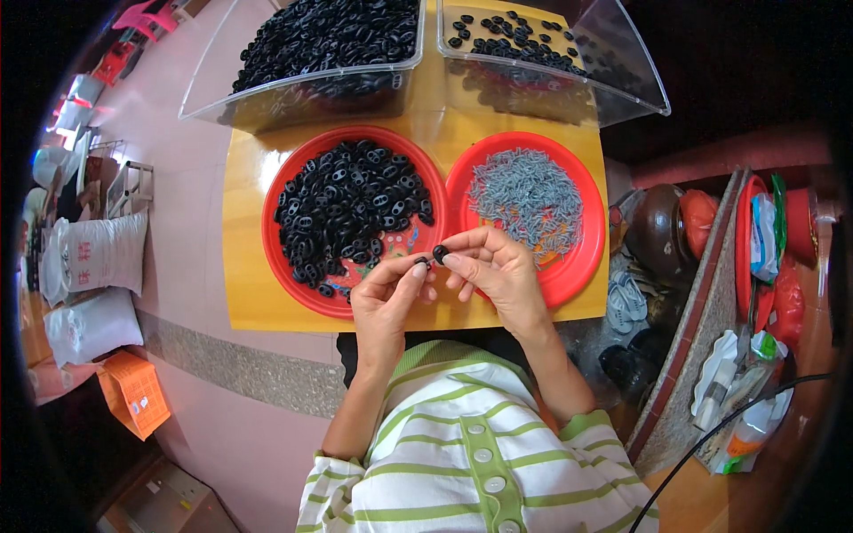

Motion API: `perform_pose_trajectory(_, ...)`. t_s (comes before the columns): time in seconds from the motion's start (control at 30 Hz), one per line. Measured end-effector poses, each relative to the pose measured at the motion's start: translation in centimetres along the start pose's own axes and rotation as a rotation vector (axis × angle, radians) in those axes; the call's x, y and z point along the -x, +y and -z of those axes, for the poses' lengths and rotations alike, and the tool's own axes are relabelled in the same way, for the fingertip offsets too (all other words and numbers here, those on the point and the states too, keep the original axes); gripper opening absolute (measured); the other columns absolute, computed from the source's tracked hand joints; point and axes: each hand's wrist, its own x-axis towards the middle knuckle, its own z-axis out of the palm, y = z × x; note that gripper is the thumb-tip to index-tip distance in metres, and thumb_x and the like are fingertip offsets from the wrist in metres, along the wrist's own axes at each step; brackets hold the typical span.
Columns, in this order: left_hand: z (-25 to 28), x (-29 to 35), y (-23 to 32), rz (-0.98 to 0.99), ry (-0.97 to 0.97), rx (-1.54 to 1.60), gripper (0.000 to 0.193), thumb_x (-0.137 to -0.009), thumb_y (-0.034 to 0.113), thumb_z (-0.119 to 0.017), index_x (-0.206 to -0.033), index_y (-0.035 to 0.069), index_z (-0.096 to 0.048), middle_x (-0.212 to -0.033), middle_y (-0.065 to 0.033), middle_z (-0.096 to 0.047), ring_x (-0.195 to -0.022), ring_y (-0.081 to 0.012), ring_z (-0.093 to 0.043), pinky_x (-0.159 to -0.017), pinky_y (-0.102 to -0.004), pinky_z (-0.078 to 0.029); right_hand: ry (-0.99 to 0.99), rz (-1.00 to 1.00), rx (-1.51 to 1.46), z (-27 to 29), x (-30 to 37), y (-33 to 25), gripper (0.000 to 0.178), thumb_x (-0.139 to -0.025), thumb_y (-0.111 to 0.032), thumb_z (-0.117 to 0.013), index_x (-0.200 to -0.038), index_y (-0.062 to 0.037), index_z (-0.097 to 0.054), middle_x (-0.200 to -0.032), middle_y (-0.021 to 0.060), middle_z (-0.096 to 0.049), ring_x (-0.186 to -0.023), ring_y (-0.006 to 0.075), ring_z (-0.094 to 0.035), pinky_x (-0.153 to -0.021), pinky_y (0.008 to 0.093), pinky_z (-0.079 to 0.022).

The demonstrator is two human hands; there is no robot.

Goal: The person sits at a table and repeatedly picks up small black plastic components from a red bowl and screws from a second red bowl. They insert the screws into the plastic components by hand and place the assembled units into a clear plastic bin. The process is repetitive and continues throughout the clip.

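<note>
My two hands meet over the near edge of the table, between two red round trays. My right hand point(502, 280) pinches a small black oval plastic piece point(440, 254) between thumb and fingertips. Close beside it, my left hand point(386, 289) pinches another small black piece point(421, 261), partly hidden by the fingers. The left red tray point(270, 258) holds a heap of black oval pieces point(342, 200) with two holes each. On the right red tray point(593, 240) lies a pile of small grey screws point(524, 200).
Behind the trays stand two clear plastic bins, the left bin point(311, 102) heaped with black pieces and the right bin point(551, 89) holding fewer. The yellow table point(244, 222) ends just before my lap. White sacks point(98, 253) stand left; jars and bags crowd the right.
</note>
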Motion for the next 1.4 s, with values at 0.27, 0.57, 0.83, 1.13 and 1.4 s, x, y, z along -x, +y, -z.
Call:
perform_pose_trajectory(0.27, 0.4, 0.0, 0.1, -0.023, -0.024, -0.057, 0.017, -0.088, 0.004, -0.058, -0.103, -0.003, -0.063, -0.085, -0.0059, -0.065, -0.069, -0.0085, -0.06, -0.065, -0.02, -0.048, 0.011, 0.03, 0.058, -0.8, 0.1, 0.2, 0.019, -0.087, -0.008, -0.062, -0.105, -0.0008, -0.059, -0.089, 0.0044, -0.066, -0.072, 0.0072, -0.061, -0.057, 0.0185, -0.049)
perform_pose_trajectory(0.57, 0.5, -0.1, 0.1, 0.021, -0.05, 0.048, 0.017, -0.089, 0.003, -0.058, -0.103, -0.004, -0.064, -0.085, -0.007, -0.066, -0.069, -0.0092, -0.06, -0.066, -0.0204, -0.049, 0.015, 0.143, 0.122, -1.2, 0.2, 0.5, 0.016, -0.089, -0.008, -0.06, -0.102, -0.0006, -0.061, -0.085, 0.0035, -0.067, -0.073, 0.0067, -0.062, -0.058, 0.019, -0.049)
perform_pose_trajectory(0.83, 1.1, -0.3, -0.4, -0.049, -0.105, -0.069, 0.02, -0.089, 0.005, -0.058, -0.106, -0.005, -0.063, -0.086, -0.0067, -0.066, -0.072, -0.0098, -0.061, -0.068, -0.0212, -0.049, 0.03, 0.168, 0.156, -1.8, 0.5, 0.6, 0.014, -0.088, -0.004, -0.059, -0.102, -0.002, -0.064, -0.079, 0.0022, -0.066, -0.068, 0.0054, -0.061, -0.058, 0.0185, -0.048)
perform_pose_trajectory(1.13, 0.5, 0.2, 0.6, 0.016, -0.005, 0.09, 0.017, -0.091, 0.012, -0.058, -0.096, -0.002, -0.066, -0.077, -0.0032, -0.064, -0.067, -0.0064, -0.057, -0.061, -0.0181, -0.044, 0.012, 0.355, 0.547, -2.8, 0.8, -1.0, 0.03, -0.078, 0.0, -0.067, -0.108, -0.003, -0.062, -0.085, 0.0047, -0.057, -0.07, 0.0089, -0.057, -0.059, 0.0229, -0.048)
perform_pose_trajectory(1.4, 0.9, 0.2, -0.5, 0.05, 0.025, 0.167, 0.015, -0.091, 0.013, -0.059, -0.096, 0.002, -0.067, -0.078, 0.0018, -0.06, -0.067, -0.0027, -0.05, -0.06, -0.0171, -0.039, 0.089, 0.514, 0.625, -2.9, 0.6, -0.4, 0.028, -0.075, -0.002, -0.072, -0.101, -0.003, -0.063, -0.085, 0.0046, -0.057, -0.067, 0.0096, -0.056, -0.058, 0.0226, -0.047)
